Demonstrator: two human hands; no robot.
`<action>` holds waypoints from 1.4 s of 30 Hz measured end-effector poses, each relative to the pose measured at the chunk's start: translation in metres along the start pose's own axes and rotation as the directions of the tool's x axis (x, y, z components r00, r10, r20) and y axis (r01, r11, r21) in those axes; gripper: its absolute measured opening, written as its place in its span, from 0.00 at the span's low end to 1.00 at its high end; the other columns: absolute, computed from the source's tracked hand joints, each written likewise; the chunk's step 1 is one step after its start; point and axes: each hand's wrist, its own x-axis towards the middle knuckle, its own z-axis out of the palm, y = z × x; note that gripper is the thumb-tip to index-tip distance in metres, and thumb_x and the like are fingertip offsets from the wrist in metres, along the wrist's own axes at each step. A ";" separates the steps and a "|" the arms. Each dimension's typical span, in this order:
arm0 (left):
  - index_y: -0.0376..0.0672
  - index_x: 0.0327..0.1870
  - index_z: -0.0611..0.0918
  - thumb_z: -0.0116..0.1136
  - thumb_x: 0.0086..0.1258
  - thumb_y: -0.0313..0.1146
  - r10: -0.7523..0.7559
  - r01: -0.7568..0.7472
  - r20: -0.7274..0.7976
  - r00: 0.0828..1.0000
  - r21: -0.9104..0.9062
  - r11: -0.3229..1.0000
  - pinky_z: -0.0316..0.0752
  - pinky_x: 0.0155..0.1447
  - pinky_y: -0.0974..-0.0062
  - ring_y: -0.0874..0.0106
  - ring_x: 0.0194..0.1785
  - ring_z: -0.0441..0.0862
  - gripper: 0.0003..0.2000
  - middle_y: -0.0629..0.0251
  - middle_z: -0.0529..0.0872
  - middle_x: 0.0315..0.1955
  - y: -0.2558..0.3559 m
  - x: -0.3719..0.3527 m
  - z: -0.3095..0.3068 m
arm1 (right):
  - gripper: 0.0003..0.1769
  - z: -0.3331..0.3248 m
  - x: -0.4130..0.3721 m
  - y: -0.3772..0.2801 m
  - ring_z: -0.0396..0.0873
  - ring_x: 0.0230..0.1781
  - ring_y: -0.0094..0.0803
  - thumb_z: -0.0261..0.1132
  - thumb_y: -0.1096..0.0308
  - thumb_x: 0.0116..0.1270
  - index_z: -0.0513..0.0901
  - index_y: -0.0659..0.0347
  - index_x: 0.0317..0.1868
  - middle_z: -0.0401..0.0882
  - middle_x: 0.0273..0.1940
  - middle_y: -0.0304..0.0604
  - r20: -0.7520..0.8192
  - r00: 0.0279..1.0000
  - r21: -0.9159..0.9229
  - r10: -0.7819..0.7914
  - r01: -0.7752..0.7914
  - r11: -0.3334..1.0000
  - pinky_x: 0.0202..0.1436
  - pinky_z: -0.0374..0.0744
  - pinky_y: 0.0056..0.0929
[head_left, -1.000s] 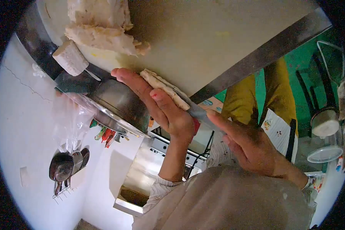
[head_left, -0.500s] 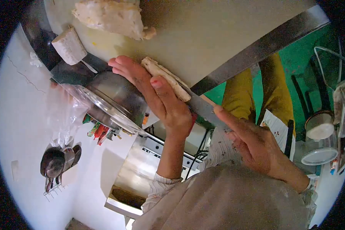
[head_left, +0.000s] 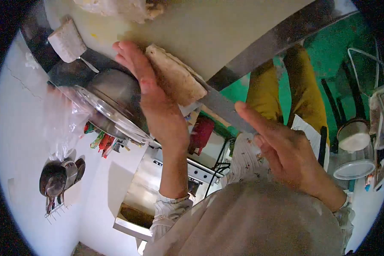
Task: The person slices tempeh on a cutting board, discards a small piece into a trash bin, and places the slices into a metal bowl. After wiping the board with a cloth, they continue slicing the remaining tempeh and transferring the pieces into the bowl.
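My right hand [head_left: 286, 155] grips a knife [head_left: 226, 112], its forefinger laid along the top of the wide blade; the handle is hidden in the palm. The blade runs up and left, its far part beside or under a flat pale piece [head_left: 177, 77] that looks like bread or dough. My left hand [head_left: 153, 98] is at the left side of this piece, fingers stretched out and pointing up and left. Whether its palm touches the piece is hard to see. Above lies a larger pale lump [head_left: 115, 9] on the light work surface [head_left: 209, 30].
A white cylinder with a thin handle [head_left: 67, 42] lies at the upper left, near a metal pot [head_left: 119, 87] and a shiny lid [head_left: 111, 115]. Pans [head_left: 53, 183] hang on the wall. A stove [head_left: 143, 185] stands below. A round plastic container [head_left: 354, 169] is at the right.
My left hand has moved left and turned, and more of the flat piece's broad face shows. The knife has shifted slightly up and left. The whole view has shifted a little.
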 end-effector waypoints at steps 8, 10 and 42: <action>0.35 0.69 0.52 0.31 0.74 0.48 -0.133 0.153 0.077 0.988 -0.527 0.836 0.29 0.73 0.66 0.60 0.74 0.32 0.30 0.56 0.46 0.71 0.002 -0.001 0.002 | 0.28 0.000 0.000 0.000 0.72 0.58 0.45 0.51 0.82 0.63 0.65 0.56 0.64 0.69 0.61 0.48 -0.008 0.999 -0.041 0.045 -0.046 0.998 0.57 0.74 0.33; 0.36 0.69 0.55 0.33 0.75 0.46 -0.024 -0.027 -0.091 0.996 -0.526 0.850 0.30 0.73 0.65 0.57 0.74 0.33 0.28 0.54 0.49 0.71 -0.005 0.004 0.009 | 0.28 0.001 0.000 0.003 0.72 0.58 0.44 0.51 0.81 0.63 0.65 0.55 0.64 0.69 0.61 0.46 -0.060 0.998 -0.097 -0.023 0.017 0.995 0.56 0.74 0.33; 0.29 0.68 0.47 0.28 0.75 0.50 0.302 -0.305 -0.039 0.952 -0.126 0.944 0.27 0.73 0.60 0.49 0.72 0.26 0.32 0.43 0.37 0.70 -0.047 0.032 0.023 | 0.36 0.066 0.011 0.023 0.77 0.28 0.47 0.56 0.76 0.60 0.57 0.47 0.68 0.76 0.26 0.51 -0.372 0.896 -0.182 -0.243 0.186 0.965 0.29 0.75 0.42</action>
